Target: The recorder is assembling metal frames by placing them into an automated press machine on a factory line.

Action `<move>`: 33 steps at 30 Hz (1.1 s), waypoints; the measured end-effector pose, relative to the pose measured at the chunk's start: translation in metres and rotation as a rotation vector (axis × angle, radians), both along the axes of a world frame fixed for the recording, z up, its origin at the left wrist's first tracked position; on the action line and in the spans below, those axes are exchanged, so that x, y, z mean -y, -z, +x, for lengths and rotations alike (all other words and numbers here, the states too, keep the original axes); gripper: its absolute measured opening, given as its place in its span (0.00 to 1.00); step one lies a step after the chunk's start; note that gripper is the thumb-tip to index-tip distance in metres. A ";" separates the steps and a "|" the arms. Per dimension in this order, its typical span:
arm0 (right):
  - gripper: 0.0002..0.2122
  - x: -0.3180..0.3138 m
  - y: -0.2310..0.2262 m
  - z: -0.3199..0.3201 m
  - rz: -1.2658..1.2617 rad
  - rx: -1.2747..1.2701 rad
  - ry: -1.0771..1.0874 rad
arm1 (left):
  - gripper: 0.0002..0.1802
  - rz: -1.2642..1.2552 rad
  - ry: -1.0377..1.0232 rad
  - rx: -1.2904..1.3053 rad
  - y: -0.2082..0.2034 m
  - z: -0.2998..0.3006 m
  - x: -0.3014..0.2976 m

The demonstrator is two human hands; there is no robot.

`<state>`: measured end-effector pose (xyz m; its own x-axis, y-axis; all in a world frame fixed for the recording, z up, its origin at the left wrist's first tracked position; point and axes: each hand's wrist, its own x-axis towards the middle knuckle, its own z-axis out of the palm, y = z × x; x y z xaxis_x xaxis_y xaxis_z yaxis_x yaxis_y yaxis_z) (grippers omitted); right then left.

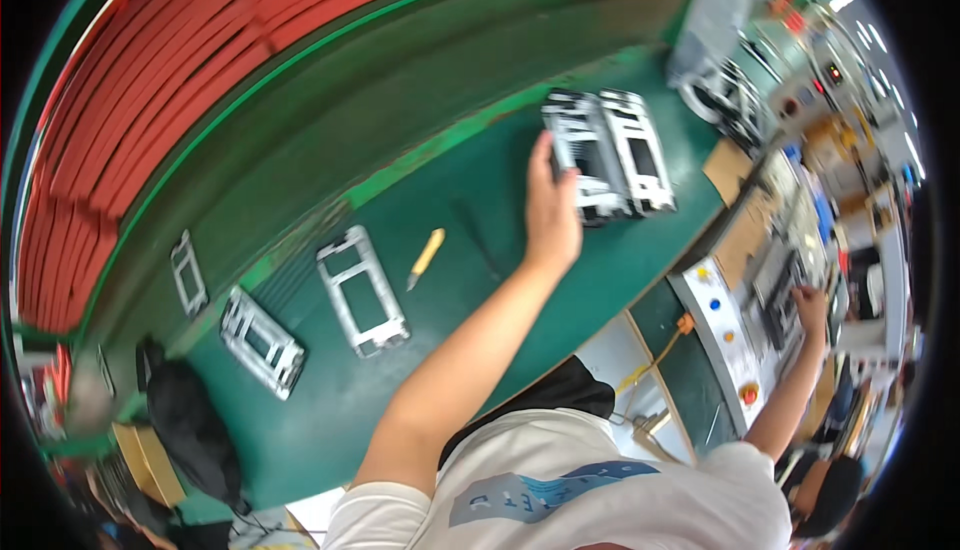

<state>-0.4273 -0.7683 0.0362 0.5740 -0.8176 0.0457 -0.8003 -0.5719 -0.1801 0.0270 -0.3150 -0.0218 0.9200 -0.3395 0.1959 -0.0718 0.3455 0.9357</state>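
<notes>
My left hand (553, 212) grips the left edge of a stack of black-and-white rectangular frames (590, 212), with the thumb over the rim. Touching the stack on its right is a second group of the same frames (655, 195). Far out to the right, my right hand (811, 310) has its fingers closed at the edge of a dark slotted frame (778, 300) on a machine. Its fingertips are small and partly blurred. Left of centre on the green bench lie a pale frame (347, 293) and a second frame (262, 343).
A yellow-handled cutter (427, 258) lies on the green bench (470, 320). Another frame (187, 275) leans at the far left, near a black bag (192, 420). Red trays (150, 90) line the back shelf. The machine panel (722, 345) carries coloured buttons. A person (835, 495) appears lower right.
</notes>
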 end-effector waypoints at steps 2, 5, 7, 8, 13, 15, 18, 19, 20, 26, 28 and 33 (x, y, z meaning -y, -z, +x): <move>0.08 0.017 -0.015 -0.018 -0.157 0.009 -0.071 | 0.33 -0.049 -0.007 -0.014 0.000 0.000 -0.001; 0.10 -0.004 -0.034 0.034 -0.324 -0.076 -0.100 | 0.34 0.062 -0.083 0.042 0.001 -0.001 -0.008; 0.10 -0.018 -0.067 0.086 -0.412 -0.121 -0.195 | 0.35 0.078 -0.112 0.071 -0.003 -0.004 -0.005; 0.09 -0.017 -0.083 0.109 -0.674 -0.124 -0.444 | 0.35 0.090 -0.106 0.069 -0.005 -0.007 -0.001; 0.08 -0.210 -0.123 0.406 -0.591 0.231 -0.808 | 0.33 0.150 -0.186 0.079 -0.001 -0.001 -0.013; 0.10 -0.286 -0.130 0.483 -0.621 0.292 -1.019 | 0.33 0.133 -0.163 0.088 -0.004 -0.006 -0.004; 0.09 -0.373 -0.100 0.600 -0.413 0.160 -1.336 | 0.32 0.122 -0.108 0.052 -0.006 -0.009 -0.002; 0.09 -0.406 -0.090 0.628 -0.372 0.016 -1.352 | 0.32 0.115 -0.072 0.039 -0.003 -0.007 -0.001; 0.09 -0.417 -0.066 0.654 -0.416 -0.059 -1.361 | 0.32 0.101 -0.026 0.027 -0.001 -0.007 0.003; 0.08 -0.434 -0.067 0.604 -0.172 0.137 -1.594 | 0.30 0.085 -0.017 -0.008 0.004 -0.005 -0.002; 0.08 -0.397 -0.083 0.559 -0.170 0.158 -1.572 | 0.29 0.107 -0.194 0.102 -0.003 -0.006 0.003; 0.06 -0.353 -0.087 0.480 -0.022 0.049 -1.224 | 0.28 0.146 -0.174 0.070 -0.004 -0.002 -0.001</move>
